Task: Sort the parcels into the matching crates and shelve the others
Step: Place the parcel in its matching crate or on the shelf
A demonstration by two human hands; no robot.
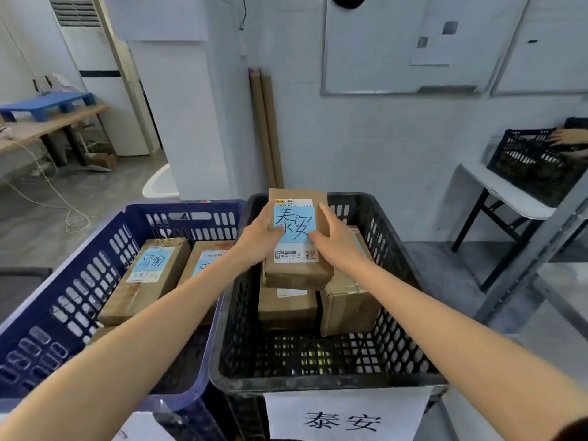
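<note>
Both arms reach out over the black crate (318, 381), and the parcel (297, 273) is held right between the hands. The left grip (257, 240) clasps the parcel's left edge, with the thumb laid on the blue note (294, 222) on top and the fingers going round the side out of sight. The right grip (337, 241) mirrors it on the right edge, thumb on the note's lower corner and fingers running along the side. It's a two-handed hold, both grips closed round the one brown box.

The note carries two handwritten characters, and they match the printed ones on the paper sign (346, 415) fixed to the crate's near wall. The parcel sits within the crate's outline, toward its far end. It is directly above the lower-left parcel (286, 308), with the lower-right parcel (348, 310) just beside that one. Whether it rests on them or hangs just clear, I can't tell.

To the left, right up against the black crate, stands the blue crate (79, 281). Inside it lie a long parcel (146, 278) with its own blue note and a second parcel (203, 259), half hidden by the left forearm.

Far right, another black crate (534, 160) stands on a white folding bench (506, 189), with another person's hand (566, 136) at its rim. Cardboard tubes (265, 128) lean against the back wall.
</note>
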